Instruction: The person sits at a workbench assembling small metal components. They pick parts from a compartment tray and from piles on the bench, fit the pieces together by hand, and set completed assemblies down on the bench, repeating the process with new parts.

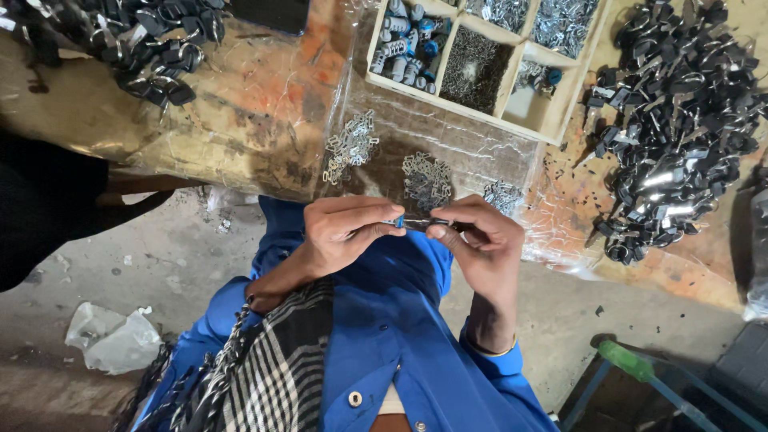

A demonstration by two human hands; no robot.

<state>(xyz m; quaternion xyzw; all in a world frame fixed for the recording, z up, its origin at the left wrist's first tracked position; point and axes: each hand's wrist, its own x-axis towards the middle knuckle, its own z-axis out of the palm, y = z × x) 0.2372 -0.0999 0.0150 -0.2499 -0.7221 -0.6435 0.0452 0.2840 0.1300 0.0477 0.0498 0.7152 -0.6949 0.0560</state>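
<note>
My left hand [346, 230] and my right hand [480, 240] meet in front of my chest, just below the table edge. Between their fingertips they pinch a small part: a blue piece [398, 222] at the left thumb and a thin dark metal piece [438, 222] at the right thumb. Both hands are closed on it. How the two pieces join is hidden by the fingers. Just beyond the hands, small heaps of silver metal clips [426, 179] lie on a clear plastic sheet [472, 144].
A wooden compartment tray [480, 114] holds blue-and-silver parts [404, 44], dark fine pieces and silver clips. Large piles of black-and-silver parts lie at the right [676, 120] and upper left [152, 44]. Another clip heap [350, 146] lies left. A crumpled plastic bag [112, 340] is on the floor.
</note>
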